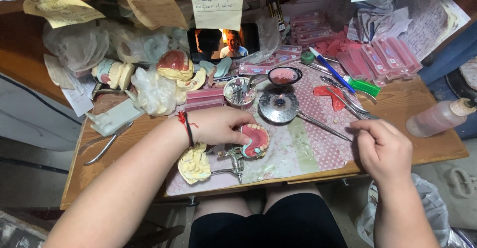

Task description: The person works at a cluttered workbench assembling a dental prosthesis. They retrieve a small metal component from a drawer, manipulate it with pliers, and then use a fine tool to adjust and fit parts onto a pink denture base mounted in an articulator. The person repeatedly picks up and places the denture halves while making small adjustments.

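Firmly, left hand (218, 126) grips denture model (254, 141); right hand (380, 146) pinches metal instrument (323, 124).

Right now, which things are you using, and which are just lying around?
In use: left hand on the pink wax denture; right hand holding the thin metal tool.

Lying about: phone, plastic squeeze bottle, green lighter, blue pen.

Pretty cramped wooden workbench (422, 104), with a patterned pink and green mat (308, 148) spread over the middle. On the mat there's a round metal burner (279, 107), a small dark bowl (284, 75) of pink wax and a red wax scrap (332, 96). Off to the right a squeeze bottle (439, 117) lies right on the wood, and pliers (107, 146) sit near the left edge. Pink strip boxes (382, 56) pile up at the back.
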